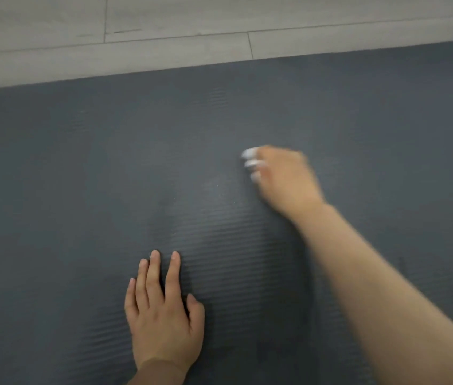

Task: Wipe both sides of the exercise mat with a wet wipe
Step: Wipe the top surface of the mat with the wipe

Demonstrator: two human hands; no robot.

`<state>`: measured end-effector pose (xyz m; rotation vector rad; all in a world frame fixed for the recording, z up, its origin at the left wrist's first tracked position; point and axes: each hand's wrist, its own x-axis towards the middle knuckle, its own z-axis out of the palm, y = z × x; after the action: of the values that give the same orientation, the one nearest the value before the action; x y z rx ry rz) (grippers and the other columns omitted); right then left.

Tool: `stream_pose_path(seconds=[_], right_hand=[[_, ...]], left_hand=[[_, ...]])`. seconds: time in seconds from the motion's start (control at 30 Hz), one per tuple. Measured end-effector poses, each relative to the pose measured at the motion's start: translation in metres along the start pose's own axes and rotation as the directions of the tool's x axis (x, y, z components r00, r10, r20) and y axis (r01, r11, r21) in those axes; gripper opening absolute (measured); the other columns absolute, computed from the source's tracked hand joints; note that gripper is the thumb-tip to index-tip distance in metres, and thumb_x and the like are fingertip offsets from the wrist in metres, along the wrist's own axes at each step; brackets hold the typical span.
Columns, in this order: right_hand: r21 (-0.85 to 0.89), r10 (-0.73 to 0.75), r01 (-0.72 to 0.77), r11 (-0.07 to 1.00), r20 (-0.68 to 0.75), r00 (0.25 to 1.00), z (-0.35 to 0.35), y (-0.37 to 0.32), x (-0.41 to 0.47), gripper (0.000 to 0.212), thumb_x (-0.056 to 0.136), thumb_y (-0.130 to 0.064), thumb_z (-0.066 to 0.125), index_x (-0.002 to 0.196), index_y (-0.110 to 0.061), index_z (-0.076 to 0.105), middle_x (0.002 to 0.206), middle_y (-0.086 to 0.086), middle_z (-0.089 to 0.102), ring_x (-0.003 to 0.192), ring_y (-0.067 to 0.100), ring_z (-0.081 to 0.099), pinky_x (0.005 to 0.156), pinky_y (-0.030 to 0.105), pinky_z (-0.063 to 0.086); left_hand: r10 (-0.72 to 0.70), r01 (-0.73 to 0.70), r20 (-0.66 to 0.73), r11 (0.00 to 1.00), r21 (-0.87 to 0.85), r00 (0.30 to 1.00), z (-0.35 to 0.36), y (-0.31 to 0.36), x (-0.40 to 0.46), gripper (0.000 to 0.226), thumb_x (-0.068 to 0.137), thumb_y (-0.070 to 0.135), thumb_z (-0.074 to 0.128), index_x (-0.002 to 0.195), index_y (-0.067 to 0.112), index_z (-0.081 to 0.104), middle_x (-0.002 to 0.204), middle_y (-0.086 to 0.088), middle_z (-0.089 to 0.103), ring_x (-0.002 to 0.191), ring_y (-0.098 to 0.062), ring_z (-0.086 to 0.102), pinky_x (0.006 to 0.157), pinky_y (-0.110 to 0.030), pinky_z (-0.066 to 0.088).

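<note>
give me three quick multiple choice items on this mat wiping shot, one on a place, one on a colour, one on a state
1. Where does the left hand rest?
A. on the floor boards
B. flat on the exercise mat
C. on the right forearm

2. What colour is the mat?
A. dark grey
B. bright red
C. yellow

3. What is the right hand doing?
A. lying open and empty
B. gripping a white wet wipe
C. lifting the mat's edge

Answers:
1. B, its straight fingers lie spread on the ribbed mat surface.
2. A, the mat reads dark grey against the pale wood floor.
3. B, white wipe material shows at its curled fingertips, though the hand is motion-blurred.
</note>
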<state>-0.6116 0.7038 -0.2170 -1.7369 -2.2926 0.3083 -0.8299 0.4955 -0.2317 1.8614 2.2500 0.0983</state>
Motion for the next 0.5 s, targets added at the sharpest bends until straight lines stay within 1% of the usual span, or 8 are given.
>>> stream_pose_path(seconds=[0.07,0.13,0.17,0.23,0.33,0.4,0.47,0.5], right_hand=[[-0.09,0.434,-0.46,0.883,-0.211,0.876,-0.033,0.086,-0.021,0.03,0.089,-0.022,0.047,0.114,-0.014,0.06,0.109,0.018,0.067,0.099,0.04,0.062,0.086,0.043,0.046],[0.065,0.747,-0.771,0.634,-0.31,0.588,-0.061,0.126,-0.041,0.029,0.093,-0.024,0.043,0.113,-0.006,0.053,0.111,0.027,0.063,0.102,0.047,0.057,0.087,0.047,0.044],[0.123,0.813,-0.826,0.551,-0.305,0.496,-0.061,0.125,-0.041,0.029,0.094,-0.024,0.042,0.114,-0.004,0.052,0.113,0.028,0.062,0.105,0.047,0.056,0.087,0.046,0.043],[0.147,0.814,-0.817,0.558,-0.291,0.503,-0.042,0.092,-0.021,0.027,0.096,-0.022,0.043,0.114,-0.004,0.053,0.114,0.026,0.062,0.106,0.044,0.056,0.087,0.043,0.041],[0.124,0.431,-0.414,0.902,-0.331,0.839,0.009,-0.017,0.019,0.021,0.094,-0.018,0.049,0.108,-0.013,0.064,0.108,0.011,0.069,0.096,0.034,0.064,0.079,0.034,0.046],[0.094,-0.079,0.084,0.992,-0.05,0.996,0.043,-0.106,0.027,0.024,0.091,-0.017,0.052,0.111,-0.019,0.065,0.108,0.001,0.07,0.098,0.025,0.066,0.083,0.031,0.047],[0.113,-0.443,0.429,0.896,0.259,0.858,0.054,-0.153,0.025,0.029,0.09,-0.018,0.052,0.118,-0.022,0.058,0.11,-0.005,0.067,0.102,0.019,0.062,0.09,0.032,0.043],[0.125,-0.475,0.459,0.88,0.279,0.834,0.05,-0.146,0.031,0.031,0.089,-0.017,0.052,0.119,-0.022,0.058,0.11,-0.004,0.068,0.103,0.02,0.062,0.09,0.031,0.042]], left_hand=[[0.005,-0.005,0.001,1.0,-0.002,1.0,0.001,0.001,0.0,0.07,0.083,0.037,0.037,0.151,0.019,0.035,0.159,-0.012,0.028,0.148,-0.03,0.023,0.122,-0.045,0.008],[0.005,-0.005,-0.002,1.0,-0.006,1.0,0.001,0.0,0.001,0.07,0.083,0.036,0.038,0.15,0.017,0.037,0.159,-0.013,0.029,0.147,-0.03,0.024,0.122,-0.045,0.008],[0.007,-0.007,0.002,1.0,-0.006,1.0,0.001,0.0,0.002,0.07,0.082,0.036,0.038,0.15,0.017,0.038,0.159,-0.013,0.03,0.147,-0.031,0.024,0.122,-0.045,0.007],[0.006,-0.006,0.012,1.0,-0.005,1.0,0.0,0.0,0.001,0.07,0.082,0.035,0.038,0.15,0.017,0.038,0.158,-0.014,0.03,0.147,-0.03,0.024,0.121,-0.045,0.008],[0.011,-0.011,0.01,1.0,0.001,1.0,-0.001,0.001,0.002,0.07,0.082,0.036,0.038,0.15,0.018,0.036,0.158,-0.014,0.031,0.147,-0.031,0.025,0.121,-0.045,0.008],[0.011,-0.011,0.013,1.0,-0.002,1.0,-0.001,0.0,0.003,0.071,0.08,0.037,0.039,0.149,0.019,0.036,0.157,-0.015,0.033,0.145,-0.031,0.026,0.121,-0.044,0.009],[0.012,-0.012,0.011,1.0,0.005,1.0,0.0,-0.002,0.002,0.071,0.08,0.037,0.039,0.148,0.019,0.036,0.156,-0.016,0.034,0.145,-0.032,0.027,0.121,-0.045,0.01],[0.011,-0.011,0.008,1.0,0.006,1.0,0.0,-0.002,0.002,0.071,0.08,0.037,0.039,0.149,0.019,0.036,0.157,-0.015,0.033,0.146,-0.032,0.027,0.121,-0.046,0.01]])
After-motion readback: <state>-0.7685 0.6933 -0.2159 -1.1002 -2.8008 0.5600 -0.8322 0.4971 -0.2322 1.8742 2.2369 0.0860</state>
